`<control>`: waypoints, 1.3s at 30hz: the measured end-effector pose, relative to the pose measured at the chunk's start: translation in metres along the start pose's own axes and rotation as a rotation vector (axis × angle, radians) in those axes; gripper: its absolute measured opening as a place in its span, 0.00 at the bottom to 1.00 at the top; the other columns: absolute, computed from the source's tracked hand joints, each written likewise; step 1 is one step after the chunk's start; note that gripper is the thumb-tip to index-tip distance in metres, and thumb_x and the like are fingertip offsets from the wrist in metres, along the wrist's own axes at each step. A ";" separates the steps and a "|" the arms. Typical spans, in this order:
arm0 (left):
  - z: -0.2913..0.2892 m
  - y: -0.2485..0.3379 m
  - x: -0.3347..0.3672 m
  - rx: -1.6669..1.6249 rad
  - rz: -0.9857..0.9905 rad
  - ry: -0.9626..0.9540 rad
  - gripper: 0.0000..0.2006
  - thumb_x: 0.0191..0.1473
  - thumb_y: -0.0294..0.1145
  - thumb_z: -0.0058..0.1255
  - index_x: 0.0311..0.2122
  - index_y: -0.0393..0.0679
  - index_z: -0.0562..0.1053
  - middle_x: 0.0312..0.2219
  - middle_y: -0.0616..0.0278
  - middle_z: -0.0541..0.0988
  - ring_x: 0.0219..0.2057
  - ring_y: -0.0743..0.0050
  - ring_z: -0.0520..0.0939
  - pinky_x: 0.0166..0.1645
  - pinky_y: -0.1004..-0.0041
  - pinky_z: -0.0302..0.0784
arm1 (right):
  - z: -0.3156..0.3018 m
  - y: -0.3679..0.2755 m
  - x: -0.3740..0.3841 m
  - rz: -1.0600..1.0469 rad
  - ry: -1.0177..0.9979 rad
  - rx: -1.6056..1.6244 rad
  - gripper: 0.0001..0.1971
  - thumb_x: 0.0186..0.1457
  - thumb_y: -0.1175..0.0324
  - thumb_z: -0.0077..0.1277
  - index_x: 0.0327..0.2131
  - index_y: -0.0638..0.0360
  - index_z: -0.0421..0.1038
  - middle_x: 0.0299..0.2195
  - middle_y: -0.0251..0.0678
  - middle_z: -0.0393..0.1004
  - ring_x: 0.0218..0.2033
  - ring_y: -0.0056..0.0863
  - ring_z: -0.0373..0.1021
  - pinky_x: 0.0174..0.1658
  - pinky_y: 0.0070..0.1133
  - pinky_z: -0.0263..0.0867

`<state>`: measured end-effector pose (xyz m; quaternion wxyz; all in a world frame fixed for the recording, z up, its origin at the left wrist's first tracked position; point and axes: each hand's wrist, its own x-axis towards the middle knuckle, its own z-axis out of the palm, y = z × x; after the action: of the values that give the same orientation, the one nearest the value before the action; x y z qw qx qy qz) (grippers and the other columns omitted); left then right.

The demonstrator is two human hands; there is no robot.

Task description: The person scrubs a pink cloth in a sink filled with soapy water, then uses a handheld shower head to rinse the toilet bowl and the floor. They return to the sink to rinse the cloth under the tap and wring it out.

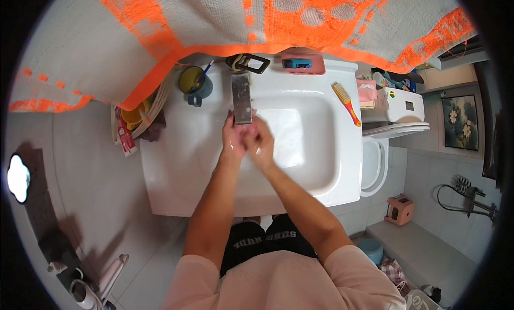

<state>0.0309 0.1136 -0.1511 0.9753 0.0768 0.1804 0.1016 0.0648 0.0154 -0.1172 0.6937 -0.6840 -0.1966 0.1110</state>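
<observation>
Beneath the flat metal faucet spout (242, 98), my two hands meet over the white sink basin (316, 144). My left hand (233, 136) is palm up with its thumb raised, its fingers partly covered by the spout and the other hand. My right hand (261, 143) lies against the left palm, fingers bent and slightly blurred. The skin of both looks wet, with pale drops or foam on it. No object shows between them. Behind the spout is the dark faucet handle (258, 62).
A grey cup (200, 93) with a toothbrush stands back left, a pink soap dish (316, 64) at the back. A yellow-red hairbrush (347, 104) lies on the right rim. An orange-white towel (214, 21) hangs across the top. A toilet (373, 165) is on the right.
</observation>
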 end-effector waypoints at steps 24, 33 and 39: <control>0.050 -0.032 -0.021 0.033 0.161 0.122 0.18 0.65 0.43 0.37 0.53 0.45 0.71 0.50 0.66 0.77 0.56 0.64 0.74 0.62 0.62 0.67 | -0.011 -0.025 0.024 -0.215 -0.122 -0.334 0.28 0.46 0.67 0.60 0.54 0.61 0.70 0.58 0.55 0.64 0.59 0.55 0.63 0.62 0.37 0.59; 0.005 -0.036 0.002 -0.085 0.232 0.368 0.15 0.62 0.45 0.41 0.41 0.46 0.74 0.34 0.64 0.79 0.36 0.73 0.79 0.39 0.70 0.77 | -0.016 0.000 0.022 -0.352 -0.162 -0.438 0.08 0.43 0.76 0.59 0.25 0.58 0.68 0.33 0.43 0.72 0.40 0.42 0.71 0.46 0.33 0.69; -0.019 -0.016 0.024 0.146 0.158 0.353 0.16 0.62 0.43 0.39 0.41 0.43 0.73 0.30 0.57 0.78 0.27 0.66 0.79 0.33 0.69 0.79 | 0.012 0.002 0.039 0.314 0.280 0.492 0.07 0.56 0.80 0.48 0.38 0.60 0.68 0.25 0.27 0.68 0.22 0.16 0.63 0.27 0.16 0.63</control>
<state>0.0484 0.1054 -0.1800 0.9094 0.1421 0.3489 0.1762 0.0946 0.0427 -0.1144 0.8329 -0.5264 0.0414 0.1657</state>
